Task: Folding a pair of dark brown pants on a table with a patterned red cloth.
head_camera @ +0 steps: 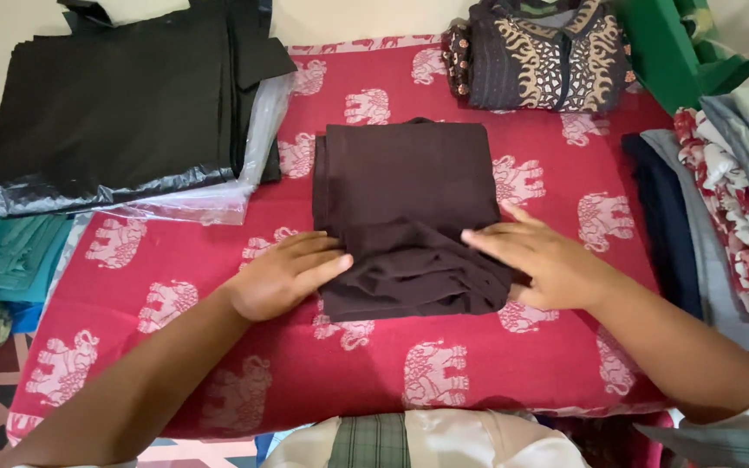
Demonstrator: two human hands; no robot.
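A dark brown cloth point(405, 186), folded into a thick rectangle, lies in the middle of a red spread with pale elephant prints point(556, 364). My left hand point(283, 273) rests flat against the cloth's near left edge, fingers together and pointing right. My right hand point(539, 256) lies palm down on the cloth's near right corner, fingers stretched to the left over the rumpled front fold. Neither hand grips the cloth; both press on it.
A black folded fabric stack in clear plastic point(123, 104) sits at the far left. A dark patterned shirt point(539, 52) lies at the back. Folded navy, grey and floral cloths point(721, 217) pile up on the right. Teal cloths point(10, 251) lie at the left edge.
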